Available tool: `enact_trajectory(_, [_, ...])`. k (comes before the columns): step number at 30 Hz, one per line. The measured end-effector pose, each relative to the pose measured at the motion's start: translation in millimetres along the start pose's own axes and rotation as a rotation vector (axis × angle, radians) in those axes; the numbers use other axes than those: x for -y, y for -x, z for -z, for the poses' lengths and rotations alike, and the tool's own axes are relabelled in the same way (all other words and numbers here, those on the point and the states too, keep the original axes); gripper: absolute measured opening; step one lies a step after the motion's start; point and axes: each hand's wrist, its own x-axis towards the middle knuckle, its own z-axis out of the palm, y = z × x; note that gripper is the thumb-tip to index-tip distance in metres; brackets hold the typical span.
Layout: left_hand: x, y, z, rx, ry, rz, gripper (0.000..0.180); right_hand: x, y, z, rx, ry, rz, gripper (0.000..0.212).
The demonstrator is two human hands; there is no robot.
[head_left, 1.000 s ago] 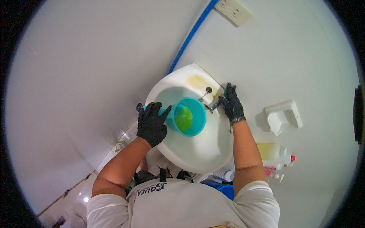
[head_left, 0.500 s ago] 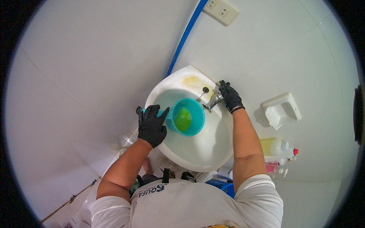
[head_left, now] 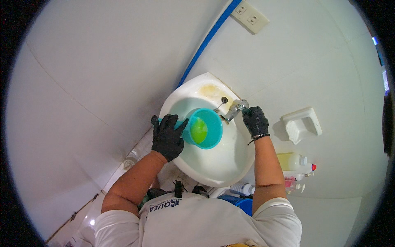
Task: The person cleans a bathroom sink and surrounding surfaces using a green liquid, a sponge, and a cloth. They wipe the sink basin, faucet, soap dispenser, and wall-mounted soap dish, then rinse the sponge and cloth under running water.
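My left hand (head_left: 168,139), in a black glove, grips the handle of a teal dipper (head_left: 214,131). Inside the dipper lies a bright green patch (head_left: 199,131), perhaps liquid. The dipper is held over the basin of a white corner sink (head_left: 218,168), below the spout of a chrome faucet (head_left: 233,113). Close to the right side of the faucet's knob is my right hand (head_left: 256,121), also in a black glove, its fingers curled. What those fingers hold, if anything, is hidden. A dark bracelet circles that wrist.
A white soap dish (head_left: 302,123) sticks out of the right wall. Below it stand a yellow-liquid bottle (head_left: 290,161) and a pink-liquid pump bottle (head_left: 290,183). A blue bucket (head_left: 245,205) is under the right arm. A blue hose (head_left: 207,41) runs up the corner, near a wall outlet (head_left: 250,17).
My right hand has come off the top of the faucet knob, down and to the right, and its fingers have curled. The left hand still holds the dipper over the basin.
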Motion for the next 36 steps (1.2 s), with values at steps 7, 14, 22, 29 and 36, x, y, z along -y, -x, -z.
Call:
enact_trajectory(7, [0.8, 0.6, 1.6, 0.067, 0.036, 0.016, 0.062, 4.7, 5.2, 0.9, 0.039, -0.012, -0.088, 0.044])
enact_trajectory(14, [3.0, 1.7, -4.8, -0.043, -0.006, -0.03, 0.063, 23.9, -22.3, -10.0, 0.021, 0.027, -0.073, 0.042])
enact_trajectory(22, [1.7, 0.9, -0.7, -0.016, -0.033, -0.032, 0.063, 41.0, -47.6, -24.8, 0.14, 0.005, -0.157, 0.033])
enact_trajectory(29, [4.0, 1.4, -1.8, -0.01, -0.01, -0.018, 0.063, 15.6, -39.8, -38.1, 0.012, -0.116, 0.059, 0.049])
enact_trajectory(36, [0.6, 1.9, -4.0, -0.019, -0.02, -0.008, 0.062, 8.5, -36.0, -32.1, 0.05, -0.059, 0.233, 0.039])
